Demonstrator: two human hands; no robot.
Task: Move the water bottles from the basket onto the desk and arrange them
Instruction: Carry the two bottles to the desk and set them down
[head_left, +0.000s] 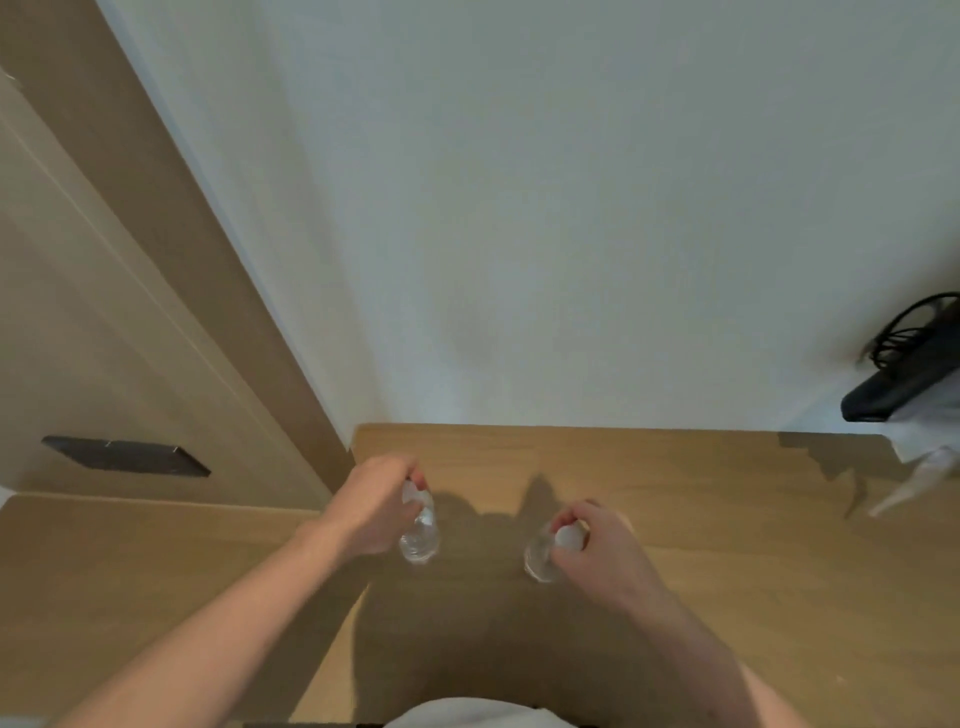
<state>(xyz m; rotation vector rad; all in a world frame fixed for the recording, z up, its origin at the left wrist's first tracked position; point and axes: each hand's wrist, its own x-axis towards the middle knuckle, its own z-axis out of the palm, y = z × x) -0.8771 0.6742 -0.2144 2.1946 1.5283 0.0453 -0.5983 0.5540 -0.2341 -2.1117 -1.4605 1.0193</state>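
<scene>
Two clear water bottles with white caps stand on the wooden desk (727, 519), seen from above. My left hand (371, 506) grips the top of the left bottle (420, 535) near the desk's left edge. My right hand (605, 543) pinches the cap end of the right bottle (540, 558) at the middle of the desk. The two bottles stand about a hand's width apart. No basket is in view.
A white wall rises behind the desk. At the far right a black device with coiled cables (904, 374) sits above white crumpled material (924, 462). To the left are a lower wooden surface (130, 571) and a beige cabinet with a dark handle (124, 456).
</scene>
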